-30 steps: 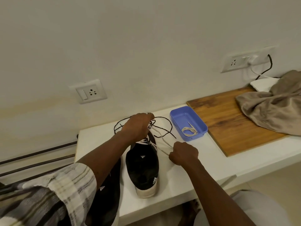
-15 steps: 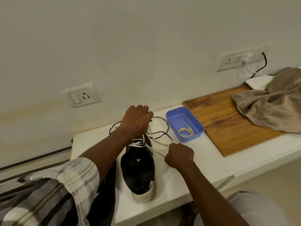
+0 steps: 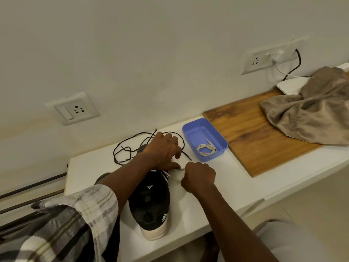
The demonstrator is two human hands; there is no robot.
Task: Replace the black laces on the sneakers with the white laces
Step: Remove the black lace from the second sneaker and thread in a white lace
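A black sneaker [image 3: 149, 201] with a white sole stands on the white shelf [image 3: 217, 186], toe toward me. My left hand [image 3: 164, 152] lies over its tongue and collar with the fingers curled round the upper and the thumb beside a white lace [image 3: 178, 168]. That lace runs from the eyelets into my right hand [image 3: 199, 176], a fist just right of the shoe that grips it. A loose black lace [image 3: 128, 148] lies behind the shoe. A second dark sneaker [image 3: 103, 177] is mostly hidden under my left arm. Another white lace [image 3: 206, 149] lies coiled in a blue tray [image 3: 222, 140].
A wooden board [image 3: 251, 129] lies right of the tray with a crumpled beige cloth [image 3: 309, 110] on it. Wall sockets [image 3: 74, 108] sit above the shelf, one on the right with a plugged cable [image 3: 294, 67]. Metal rods [image 3: 32, 186] run at the left.
My left hand has dropped from above the shoe's top down onto the tongue and collar. My right hand stayed beside the shoe, still gripping the white lace, now with a shorter span.
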